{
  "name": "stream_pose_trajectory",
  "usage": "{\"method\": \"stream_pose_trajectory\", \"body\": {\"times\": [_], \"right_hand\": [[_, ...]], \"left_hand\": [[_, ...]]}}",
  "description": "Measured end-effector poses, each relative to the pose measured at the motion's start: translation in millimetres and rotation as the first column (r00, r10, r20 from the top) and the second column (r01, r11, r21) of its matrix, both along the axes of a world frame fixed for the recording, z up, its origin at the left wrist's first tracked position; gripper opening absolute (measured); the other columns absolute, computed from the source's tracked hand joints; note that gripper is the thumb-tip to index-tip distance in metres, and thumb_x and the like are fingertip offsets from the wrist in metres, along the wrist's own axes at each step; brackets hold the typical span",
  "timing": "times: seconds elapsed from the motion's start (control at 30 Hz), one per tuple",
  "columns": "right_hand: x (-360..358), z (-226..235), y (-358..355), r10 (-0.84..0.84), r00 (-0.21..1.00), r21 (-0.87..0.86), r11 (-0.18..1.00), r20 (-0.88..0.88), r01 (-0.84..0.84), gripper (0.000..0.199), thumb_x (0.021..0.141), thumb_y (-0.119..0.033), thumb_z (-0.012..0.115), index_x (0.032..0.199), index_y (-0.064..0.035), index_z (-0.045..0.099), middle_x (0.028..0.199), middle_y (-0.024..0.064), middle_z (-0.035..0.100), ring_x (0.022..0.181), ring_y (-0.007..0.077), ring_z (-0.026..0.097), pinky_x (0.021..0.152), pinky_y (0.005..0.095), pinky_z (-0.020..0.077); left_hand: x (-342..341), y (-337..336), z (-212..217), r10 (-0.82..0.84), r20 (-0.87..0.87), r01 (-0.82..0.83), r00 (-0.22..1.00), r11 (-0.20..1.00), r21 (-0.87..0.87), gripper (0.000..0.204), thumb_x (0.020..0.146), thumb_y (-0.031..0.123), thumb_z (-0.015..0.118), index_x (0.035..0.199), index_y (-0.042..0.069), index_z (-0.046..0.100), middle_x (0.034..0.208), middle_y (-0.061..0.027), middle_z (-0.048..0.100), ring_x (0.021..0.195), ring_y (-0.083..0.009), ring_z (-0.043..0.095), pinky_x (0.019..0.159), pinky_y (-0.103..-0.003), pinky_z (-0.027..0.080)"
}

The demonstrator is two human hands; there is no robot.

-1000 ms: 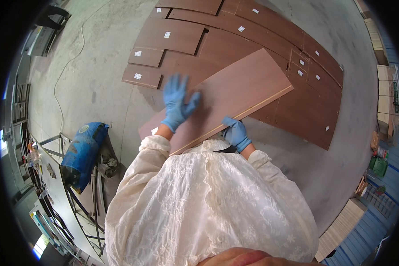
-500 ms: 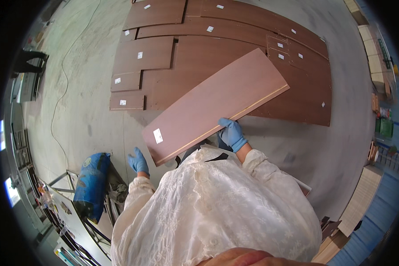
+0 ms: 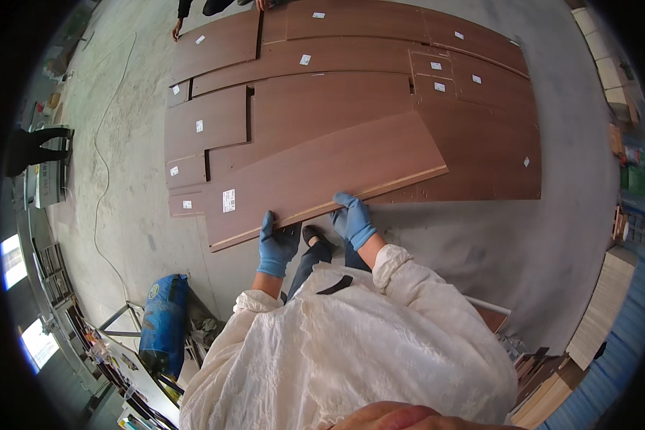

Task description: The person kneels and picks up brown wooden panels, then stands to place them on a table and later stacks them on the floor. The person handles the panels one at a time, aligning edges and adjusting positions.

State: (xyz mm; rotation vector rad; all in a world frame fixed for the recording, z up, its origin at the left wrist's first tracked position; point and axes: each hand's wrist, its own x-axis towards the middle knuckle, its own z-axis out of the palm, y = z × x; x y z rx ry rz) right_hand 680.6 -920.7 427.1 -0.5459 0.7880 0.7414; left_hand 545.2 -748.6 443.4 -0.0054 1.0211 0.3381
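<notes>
A long brown wooden panel (image 3: 337,165) with a pale near edge and a white label is held in front of me, partly over the stack of brown panels (image 3: 473,168). My left hand (image 3: 278,244), in a blue glove, grips its near edge left of the middle, thumb on top and fingers beneath. Further right, my right hand (image 3: 353,218), gloved too, clasps the same edge with its fingers curled round it. The undersides of both grips are hidden by the panel. Several labelled boards lie flat in layers beyond it.
At the far left corner of the stack, another person's hand (image 3: 177,30) hangs by a board. A blue sack (image 3: 163,322) stands near a metal frame on my left. A cable (image 3: 107,143) runs along the floor. Pale boards (image 3: 600,308) are piled at right.
My left hand, open and apart before, has come to the panel's near edge and taken hold. The panel has levelled and lowered toward the stack. Another person has appeared at the far edge.
</notes>
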Motion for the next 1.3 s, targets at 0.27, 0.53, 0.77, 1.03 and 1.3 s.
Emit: {"method": "stream_pose_trajectory", "body": {"times": [0.27, 0.53, 0.77, 1.03, 1.3], "right_hand": [[113, -54, -13, 0.044, 0.998, 0.047, 0.998, -0.04, -0.042, 0.019, 0.087, 0.001, 0.071, 0.098, -0.0137, 0.067, 0.097, 0.0001, 0.069, 0.093, 0.0173, 0.067, 0.083, 0.0333, 0.0563], [197, -114, 1, 0.094, 0.984, 0.195, 0.973, 0.148, -0.123, 0.027, 0.09, 0.0, 0.069, 0.115, -0.011, 0.068, 0.112, 0.0045, 0.07, 0.106, 0.0229, 0.068, 0.101, 0.0385, 0.0552], [304, -266, -29, 0.93, 0.303, -0.84, 0.329, 0.208, -0.431, 0.048, 0.095, -0.024, 0.071, 0.139, -0.0069, 0.061, 0.138, 0.0109, 0.064, 0.135, 0.0307, 0.057, 0.114, 0.0513, 0.0458], [391, -391, -37, 0.972, 0.195, -0.793, -0.219, -0.128, 0.569, 0.068, 0.096, -0.049, 0.065, 0.147, -0.0057, 0.051, 0.16, 0.022, 0.043, 0.148, 0.0414, 0.039, 0.117, 0.059, 0.0349], [392, -459, -30, 0.981, 0.149, -0.772, -0.192, -0.127, 0.606, 0.075, 0.092, -0.052, 0.066, 0.145, -0.0018, 0.051, 0.166, 0.0252, 0.034, 0.155, 0.0456, 0.026, 0.124, 0.0619, 0.0196]], "left_hand": [[111, -20, -47, -0.198, 0.106, 0.202, 0.974, 0.979, -0.025, 0.041, 0.098, 0.026, 0.075, 0.129, 0.003, 0.065, 0.132, -0.02, 0.068, 0.123, -0.0374, 0.065, 0.115, -0.052, 0.05], [222, 4, -90, -0.226, 0.116, 0.2, 0.967, 0.959, 0.203, 0.018, 0.098, 0.016, 0.069, 0.111, 0.003, 0.071, 0.117, -0.015, 0.073, 0.117, -0.0362, 0.068, 0.113, -0.053, 0.053], [311, 75, -174, -0.372, 0.146, 0.287, 0.917, 0.867, 0.408, 0.02, 0.1, 0.015, 0.067, 0.113, 0.001, 0.072, 0.113, -0.0116, 0.075, 0.11, -0.0323, 0.072, 0.108, -0.057, 0.056], [427, 132, -291, -0.414, 0.305, 0.277, 0.857, 0.872, 0.404, 0.012, 0.097, 0.011, 0.068, 0.105, 0.003, 0.072, 0.111, -0.0139, 0.076, 0.108, -0.0362, 0.073, 0.109, -0.058, 0.056], [513, 152, -376, -0.431, 0.2, 0.324, 0.88, 0.852, 0.412, 0.011, 0.095, 0.013, 0.071, 0.103, 0.005, 0.073, 0.105, -0.0137, 0.076, 0.104, -0.0357, 0.074, 0.106, -0.058, 0.058]]}}
